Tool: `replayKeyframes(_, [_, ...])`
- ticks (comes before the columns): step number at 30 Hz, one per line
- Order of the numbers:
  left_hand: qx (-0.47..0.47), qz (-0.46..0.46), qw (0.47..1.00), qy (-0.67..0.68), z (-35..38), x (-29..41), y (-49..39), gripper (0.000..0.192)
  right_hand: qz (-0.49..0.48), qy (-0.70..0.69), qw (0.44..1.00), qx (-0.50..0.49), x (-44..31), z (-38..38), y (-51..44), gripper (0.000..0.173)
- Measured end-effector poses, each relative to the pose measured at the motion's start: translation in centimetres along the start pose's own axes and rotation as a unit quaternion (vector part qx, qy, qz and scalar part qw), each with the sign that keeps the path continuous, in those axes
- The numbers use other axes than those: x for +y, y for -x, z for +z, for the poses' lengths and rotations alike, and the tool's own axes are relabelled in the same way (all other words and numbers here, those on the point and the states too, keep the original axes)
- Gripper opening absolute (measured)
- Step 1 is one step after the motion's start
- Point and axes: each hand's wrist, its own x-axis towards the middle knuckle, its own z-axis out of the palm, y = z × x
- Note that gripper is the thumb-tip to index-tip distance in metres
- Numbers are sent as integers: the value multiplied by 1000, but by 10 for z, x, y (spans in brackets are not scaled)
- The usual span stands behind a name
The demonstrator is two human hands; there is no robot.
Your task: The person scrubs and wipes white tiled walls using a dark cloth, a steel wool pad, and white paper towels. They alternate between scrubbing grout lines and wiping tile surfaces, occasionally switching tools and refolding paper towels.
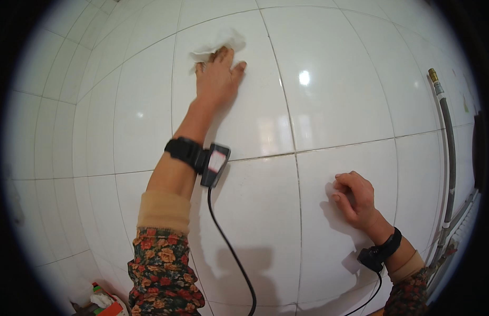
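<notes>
High on a white tiled wall (339, 106), my left hand (219, 79) presses a thin white tissue or wipe (222, 41) flat against a glossy tile. Its fingertips rest on the tissue, and part of the sheet spreads above them, slightly crumpled. Lower down on the right, my right hand (355, 197) is held in front of the wall with its fingers loosely curled and the thumb apart from them. I see nothing in it. Whether it touches the tile I cannot tell.
A grey hose (449, 158) with a brass fitting stands along the wall at right, near pipes (442, 249). A red and green box (112, 306) with white tissue sits at lower left. Black cables (228, 241) hang from devices strapped to both wrists.
</notes>
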Motion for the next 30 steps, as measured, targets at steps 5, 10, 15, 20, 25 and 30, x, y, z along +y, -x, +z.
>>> replayKeyframes(5, [-72,167,983,28,0,55,67,63,-1,-7,1000,-2,3,7,2,31])
replayKeyframes(10, [-39,110,992,44,31,14,0,59,6,-26,999,-17,-1,6,3,33])
replayKeyframes(15, [-55,-16,998,-26,63,-19,-126,61,13,-67,997,-38,-2,0,0,31])
replayKeyframes(20, [-112,-25,993,-32,30,5,-89,60,23,-85,996,-32,-4,-3,-2,30])
replayKeyframes(25, [-136,38,989,-50,8,-42,31,58,17,-85,996,-26,-5,-1,-3,32])
replayKeyframes(30, [-67,-107,990,-61,8,-128,-21,59,29,-95,994,-40,-3,2,-2,32])
